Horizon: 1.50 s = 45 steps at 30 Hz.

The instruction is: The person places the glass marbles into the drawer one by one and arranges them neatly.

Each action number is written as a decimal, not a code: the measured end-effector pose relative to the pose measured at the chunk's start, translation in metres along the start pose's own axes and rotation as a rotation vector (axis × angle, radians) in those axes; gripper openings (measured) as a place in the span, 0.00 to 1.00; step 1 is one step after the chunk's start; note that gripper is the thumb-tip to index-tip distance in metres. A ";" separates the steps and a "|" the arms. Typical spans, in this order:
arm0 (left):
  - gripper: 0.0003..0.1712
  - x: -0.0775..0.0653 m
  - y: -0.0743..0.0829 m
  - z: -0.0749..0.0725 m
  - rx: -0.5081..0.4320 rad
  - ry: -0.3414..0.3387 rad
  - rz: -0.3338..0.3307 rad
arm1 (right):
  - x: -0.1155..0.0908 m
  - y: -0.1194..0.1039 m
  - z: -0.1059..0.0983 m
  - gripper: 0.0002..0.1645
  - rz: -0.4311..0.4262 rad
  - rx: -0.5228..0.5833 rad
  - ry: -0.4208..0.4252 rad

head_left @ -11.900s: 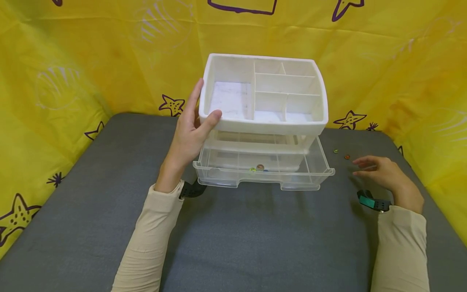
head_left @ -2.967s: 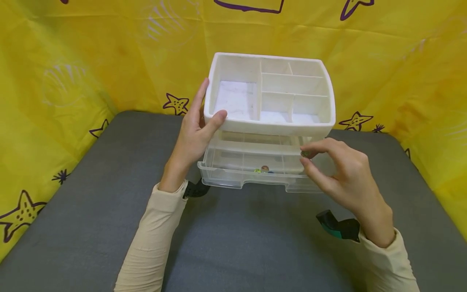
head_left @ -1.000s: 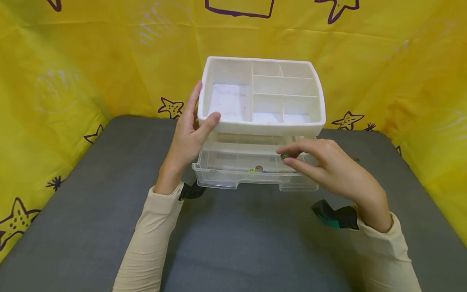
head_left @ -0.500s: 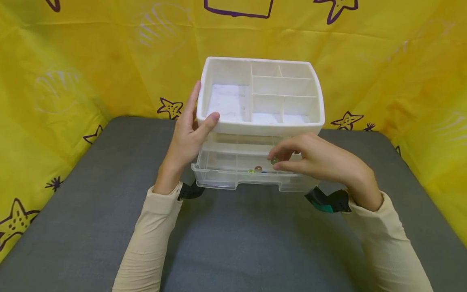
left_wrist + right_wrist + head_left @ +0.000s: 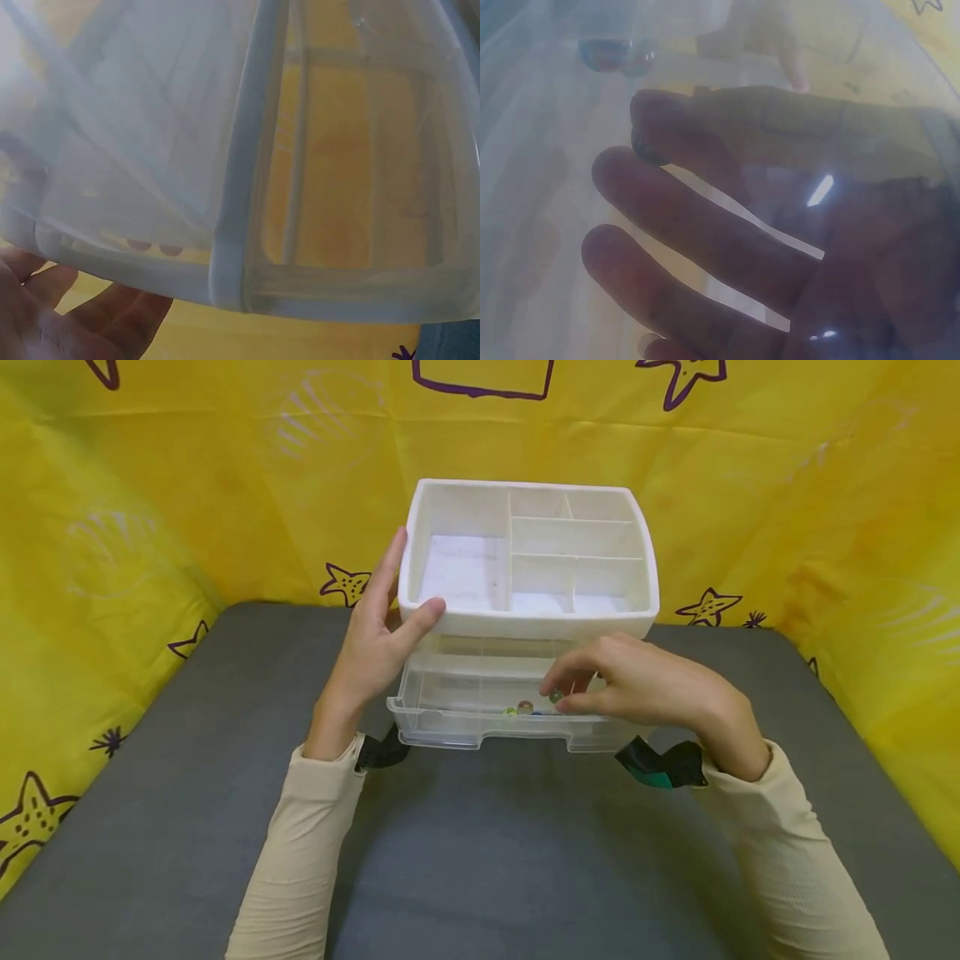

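A white plastic drawer organizer [image 5: 525, 625] with a compartmented top stands on the table. My left hand [image 5: 365, 652] grips its left side, thumb over the front rim and fingers along the wall. Below, the clear drawer [image 5: 442, 727] is pulled out. Inside its front lie a brownish marble [image 5: 525, 707], a yellow-green marble [image 5: 511, 711] and a partly hidden blue one. My right hand [image 5: 645, 685] reaches into the drawer, pinching a greenish marble [image 5: 556, 696] between thumb and forefinger. In the right wrist view, the fingers [image 5: 697, 217] show through the clear plastic.
The dark grey table [image 5: 487, 860] extends around the organizer. A yellow cloth [image 5: 225, 485] with purple starfish drawings hangs behind and at both sides. My right forearm [image 5: 787, 843] hides part of the table to the right of the drawer.
My right hand has gone from beside the marbles on the right of the table to inside the drawer, with a greenish marble pinched. Lately it moved left and lower. My left hand keeps its hold.
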<state>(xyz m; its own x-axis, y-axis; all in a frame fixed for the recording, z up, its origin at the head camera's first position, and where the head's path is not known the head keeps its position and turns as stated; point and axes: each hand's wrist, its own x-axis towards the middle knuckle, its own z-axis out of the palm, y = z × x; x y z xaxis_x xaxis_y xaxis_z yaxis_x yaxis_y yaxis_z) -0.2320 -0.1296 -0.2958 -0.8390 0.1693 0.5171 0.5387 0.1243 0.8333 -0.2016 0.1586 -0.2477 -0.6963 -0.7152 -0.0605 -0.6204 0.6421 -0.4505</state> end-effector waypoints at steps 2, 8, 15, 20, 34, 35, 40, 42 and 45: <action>0.48 0.001 0.000 -0.001 -0.007 -0.020 0.008 | 0.000 0.000 0.000 0.09 -0.001 -0.003 -0.004; 0.49 0.004 0.004 -0.004 -0.018 -0.035 -0.030 | 0.004 0.000 -0.001 0.08 -0.010 -0.024 -0.015; 0.48 0.005 0.006 -0.004 -0.008 -0.024 -0.085 | 0.010 -0.002 -0.002 0.07 -0.007 -0.050 -0.031; 0.55 0.005 0.007 -0.006 -0.019 -0.041 -0.109 | 0.012 -0.001 0.000 0.06 0.002 -0.064 -0.036; 0.61 0.009 0.008 -0.004 0.036 -0.064 -0.103 | 0.015 0.002 0.001 0.07 0.006 -0.057 -0.055; 0.61 0.009 0.008 -0.004 0.054 -0.064 -0.107 | 0.014 0.001 0.001 0.07 0.010 -0.053 -0.054; 0.61 0.008 0.008 -0.005 0.121 -0.065 -0.121 | 0.007 0.000 -0.003 0.08 0.005 0.014 -0.039; 0.61 0.008 0.008 -0.005 0.124 -0.065 -0.124 | 0.003 -0.001 -0.006 0.09 0.003 0.051 -0.019; 0.61 0.008 0.008 -0.005 0.120 -0.066 -0.125 | -0.005 -0.001 -0.012 0.10 0.004 0.063 0.034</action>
<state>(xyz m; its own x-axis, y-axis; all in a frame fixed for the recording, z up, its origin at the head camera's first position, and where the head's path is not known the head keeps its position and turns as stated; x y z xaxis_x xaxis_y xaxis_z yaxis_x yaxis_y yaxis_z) -0.2346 -0.1327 -0.2844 -0.8954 0.2084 0.3935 0.4388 0.2635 0.8591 -0.2017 0.1652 -0.2366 -0.7114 -0.7020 -0.0328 -0.5940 0.6257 -0.5057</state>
